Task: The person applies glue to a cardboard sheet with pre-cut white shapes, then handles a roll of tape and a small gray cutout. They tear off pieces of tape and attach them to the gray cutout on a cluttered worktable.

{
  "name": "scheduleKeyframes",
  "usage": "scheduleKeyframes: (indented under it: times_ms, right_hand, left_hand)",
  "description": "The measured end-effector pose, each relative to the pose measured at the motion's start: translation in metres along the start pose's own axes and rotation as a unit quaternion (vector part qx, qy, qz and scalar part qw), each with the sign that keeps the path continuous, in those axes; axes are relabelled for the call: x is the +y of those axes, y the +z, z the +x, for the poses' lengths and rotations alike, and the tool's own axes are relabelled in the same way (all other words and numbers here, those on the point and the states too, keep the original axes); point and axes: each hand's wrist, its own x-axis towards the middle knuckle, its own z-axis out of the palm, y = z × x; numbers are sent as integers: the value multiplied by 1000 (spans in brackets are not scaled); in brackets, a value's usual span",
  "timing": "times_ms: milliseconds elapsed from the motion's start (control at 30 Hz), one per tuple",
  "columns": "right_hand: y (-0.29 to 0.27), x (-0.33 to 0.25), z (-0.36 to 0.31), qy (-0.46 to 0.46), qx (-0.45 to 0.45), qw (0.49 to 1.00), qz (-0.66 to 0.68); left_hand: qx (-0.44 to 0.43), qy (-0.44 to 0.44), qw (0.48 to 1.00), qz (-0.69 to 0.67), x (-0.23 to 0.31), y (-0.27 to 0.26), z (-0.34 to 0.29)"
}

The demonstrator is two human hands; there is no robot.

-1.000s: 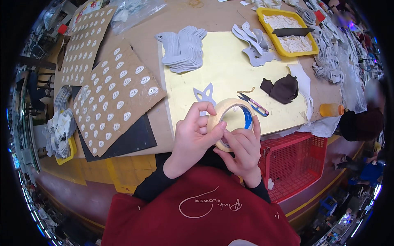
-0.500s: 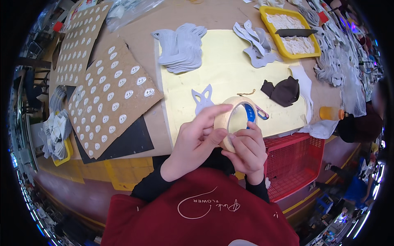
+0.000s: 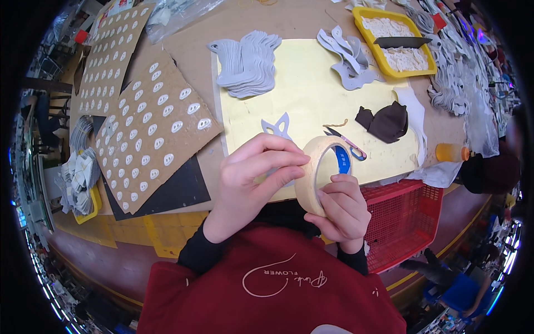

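Holding a roll of beige masking tape [image 3: 321,173] up on edge just above the near edge of the yellow cutting mat [image 3: 311,106], the right hand [image 3: 340,210] cups its lower rim with the fingers curled shut around the ring, while the left hand [image 3: 253,177] lays its fingertips together along the roll's outer face, as if feeling for the loose end. The roll looks light and stiff, a cardboard core wound with thin paper tape; it should stand a firm grip by the rim or through the hole, though the free end is thin, tacky and easily torn, so it is best picked with a nail. To the right of the mat's near corner sits a red plastic basket [image 3: 409,214]. On the mat beyond the roll lie a grey foam cut-out [image 3: 278,127], a small craft knife [image 3: 345,139] and a dark brown piece [image 3: 385,121]. Farther up the mat rests a stack of grey foam shapes [image 3: 250,64], and past its far right corner a yellow tray [image 3: 397,42].
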Motion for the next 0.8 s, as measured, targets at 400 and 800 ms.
scheduleKeyframes:
  times_ms: [400, 800]
  right_hand:
    - [-9, 0, -2, -27, -55, 998, -22]
    - [-10, 3, 4, 44, 40, 998, -11]
  left_hand:
    - [-185, -40, 981, 32, -1, -15, 20]
    - [-96, -1, 995, -4, -6, 11, 7]
